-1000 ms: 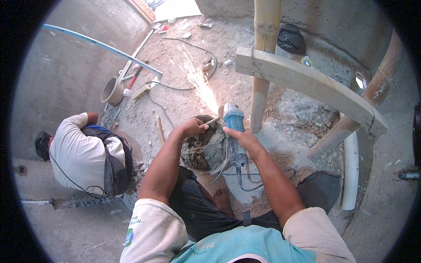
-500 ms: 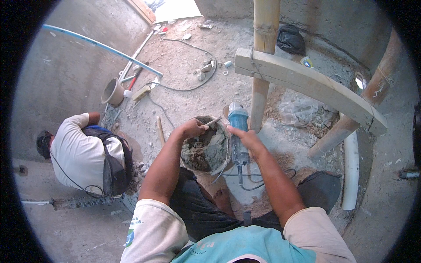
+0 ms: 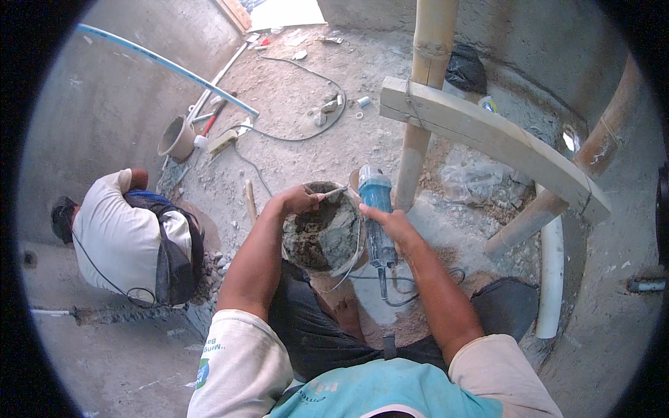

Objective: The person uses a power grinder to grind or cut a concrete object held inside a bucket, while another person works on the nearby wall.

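My right hand (image 3: 394, 224) is wrapped round the body of a blue and grey angle grinder (image 3: 378, 198), held upright in the picture with its head away from me. The grinder's brownish disc (image 3: 354, 181) shows at the left of its head. My left hand (image 3: 304, 200) pinches a thin pale strip (image 3: 334, 192), its far end close to the disc; whether they touch I cannot tell. Under the strip stands a bucket (image 3: 341, 272) between my legs, holding wet grey mortar (image 3: 334, 237). The grinder's cord (image 3: 382, 285) trails down toward the floor.
At the left a co-worker (image 3: 125, 233) crouches, facing away. A bamboo post (image 3: 418, 146) with a wooden plank (image 3: 488, 132) tied across it rises at the right. A white pipe (image 3: 550, 279), a second bucket (image 3: 182, 146), an extension socket (image 3: 223, 142) and rubble surround me.
The view has shifted slightly. The strip in my left hand lies a little flatter, and the grinder stays in my right hand near it. The co-worker stays crouched.
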